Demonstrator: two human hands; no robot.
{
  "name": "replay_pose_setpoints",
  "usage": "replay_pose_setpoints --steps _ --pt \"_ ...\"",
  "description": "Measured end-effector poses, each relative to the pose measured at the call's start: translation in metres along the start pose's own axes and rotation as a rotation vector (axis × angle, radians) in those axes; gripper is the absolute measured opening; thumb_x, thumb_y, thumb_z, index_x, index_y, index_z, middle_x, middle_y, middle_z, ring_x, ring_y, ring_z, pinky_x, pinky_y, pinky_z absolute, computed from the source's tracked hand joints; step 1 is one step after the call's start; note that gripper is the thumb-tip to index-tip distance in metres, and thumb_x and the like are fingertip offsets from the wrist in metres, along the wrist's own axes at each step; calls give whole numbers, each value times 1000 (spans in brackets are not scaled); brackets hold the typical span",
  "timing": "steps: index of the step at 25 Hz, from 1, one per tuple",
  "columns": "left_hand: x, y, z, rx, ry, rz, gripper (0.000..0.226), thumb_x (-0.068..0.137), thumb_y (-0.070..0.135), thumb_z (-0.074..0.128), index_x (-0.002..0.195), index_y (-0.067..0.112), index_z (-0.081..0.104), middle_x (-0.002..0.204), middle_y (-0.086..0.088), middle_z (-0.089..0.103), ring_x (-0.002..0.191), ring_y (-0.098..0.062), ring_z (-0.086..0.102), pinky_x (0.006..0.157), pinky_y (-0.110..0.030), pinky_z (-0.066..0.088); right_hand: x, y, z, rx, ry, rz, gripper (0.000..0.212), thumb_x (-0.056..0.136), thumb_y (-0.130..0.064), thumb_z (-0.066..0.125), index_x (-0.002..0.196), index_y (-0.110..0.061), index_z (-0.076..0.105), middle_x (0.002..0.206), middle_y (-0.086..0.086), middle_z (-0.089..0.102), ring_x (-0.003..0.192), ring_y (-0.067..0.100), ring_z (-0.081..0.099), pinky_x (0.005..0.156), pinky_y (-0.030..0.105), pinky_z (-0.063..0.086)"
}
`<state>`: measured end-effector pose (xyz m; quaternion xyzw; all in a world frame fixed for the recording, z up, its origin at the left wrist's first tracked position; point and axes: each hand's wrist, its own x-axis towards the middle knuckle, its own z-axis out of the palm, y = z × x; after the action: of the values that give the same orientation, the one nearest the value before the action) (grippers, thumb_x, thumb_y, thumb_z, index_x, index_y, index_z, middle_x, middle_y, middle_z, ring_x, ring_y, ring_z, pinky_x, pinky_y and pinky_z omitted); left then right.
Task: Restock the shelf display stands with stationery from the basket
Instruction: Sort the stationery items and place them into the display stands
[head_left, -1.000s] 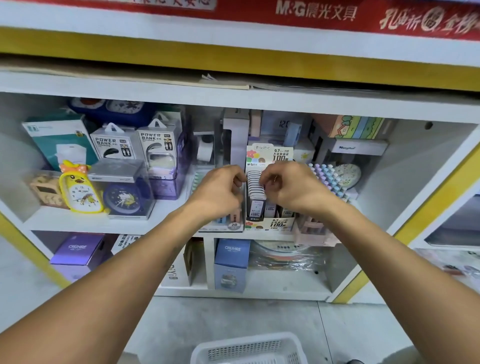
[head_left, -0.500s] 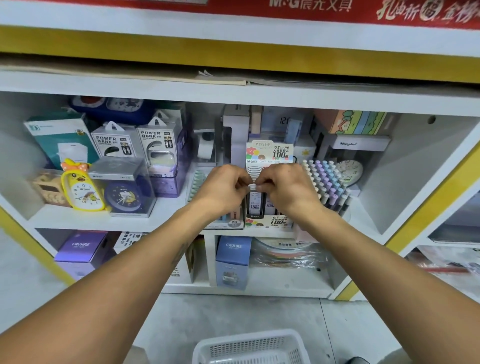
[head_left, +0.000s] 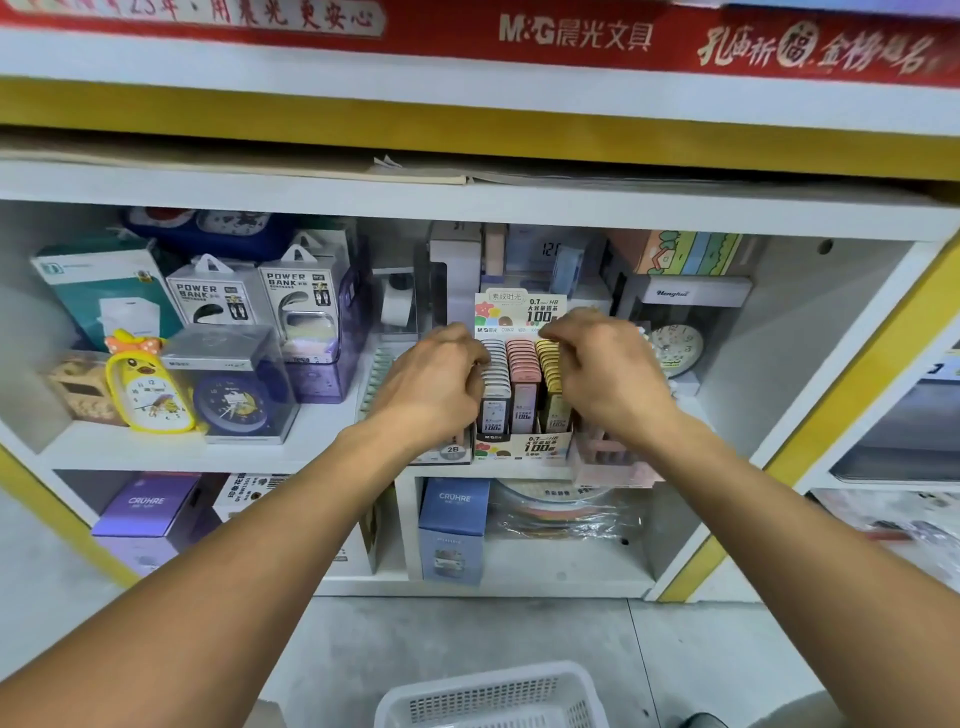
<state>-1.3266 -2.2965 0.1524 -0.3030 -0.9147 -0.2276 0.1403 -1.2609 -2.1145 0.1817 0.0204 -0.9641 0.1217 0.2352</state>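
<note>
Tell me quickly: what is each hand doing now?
Left hand: fingers curled on the grey lead cases.
Right hand: fingers curled at the yellow lead cases; grip cannot be told.

Stand (head_left: 522, 447): cardboard display box, upright at the shelf's front edge; printed header card behind, "0.7 HB 100" on the front lip.
Cases (head_left: 522, 384): slim lead cases in three upright rows, grey left, pink middle, yellow right, packed front to back.
Basket (head_left: 493, 699): white perforated plastic, on the floor below the shelf, partly cut off.
</note>
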Motion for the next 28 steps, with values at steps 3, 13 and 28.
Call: replay_pose_setpoints --steps 3,13,28 --pt "5 8 9 21 -23 73 35 98 24 45 129 13 57 133 0 53 125 -20 46 101 -36 41 0 19 -15 36 70 92 34 96 -11 50 126 -16 67 129 5 67 118 30 60 96 40 51" --pt "22 25 51 150 -247 117 66 101 57 9 157 23 8 166 6 4 151 -11 -5 122 -39 -4 -4 43 -9 -152 -433 154 78 97 -68 14 159 -21 7 167 -3 -2 153 12 -5 124 44 -1" --pt "27 48 50 224 -252 154 62 99 48 17 156 24 15 165 5 13 151 -12 6 123 -42 3 -23 53 -15 -206 -460 165 89 89 -80 12 159 -27 2 167 -1 -5 154 20 -4 123 52 4"
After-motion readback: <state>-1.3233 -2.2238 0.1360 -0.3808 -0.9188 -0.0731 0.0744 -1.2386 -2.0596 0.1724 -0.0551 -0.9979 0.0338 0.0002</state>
